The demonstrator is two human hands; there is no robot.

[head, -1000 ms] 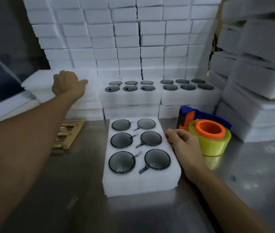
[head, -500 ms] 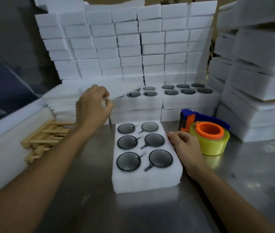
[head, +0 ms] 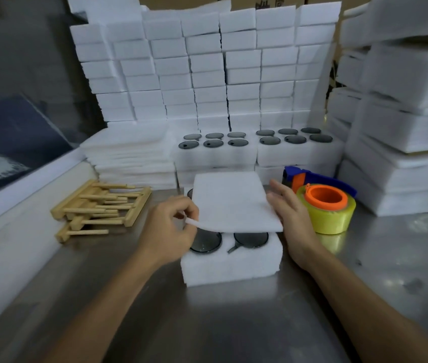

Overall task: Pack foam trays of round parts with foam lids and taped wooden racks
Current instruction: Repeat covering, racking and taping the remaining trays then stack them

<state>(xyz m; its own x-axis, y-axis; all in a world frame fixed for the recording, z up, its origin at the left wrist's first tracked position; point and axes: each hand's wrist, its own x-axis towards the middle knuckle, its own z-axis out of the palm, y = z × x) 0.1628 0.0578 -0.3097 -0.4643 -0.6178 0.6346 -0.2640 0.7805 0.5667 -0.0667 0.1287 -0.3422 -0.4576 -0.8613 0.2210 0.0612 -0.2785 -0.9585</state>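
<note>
1. A wall of stacked white foam blocks (head: 207,69) fills the far side, with more foam stacks (head: 401,121) at the right.
2. The grey metal surface (head: 234,323) carries everything near the person.
3. Two filled foam trays (head: 257,153) of dark round parts sit far centre, on other foam.
4. The near foam tray (head: 231,265) lies at centre; two round parts (head: 251,238) show at its near edge.
5. A thin foam lid (head: 231,200) hangs tilted over this tray, covering its far part.
6. Wooden racks (head: 100,205) lie heaped at the left.
7. A yellow tape roll (head: 328,210) in its dispenser stands just right of the tray.
8. The left hand (head: 171,226) pinches the lid's near left corner.
9. The right hand (head: 291,218), fingers spread and released, rests flat against the lid's right edge.
</note>
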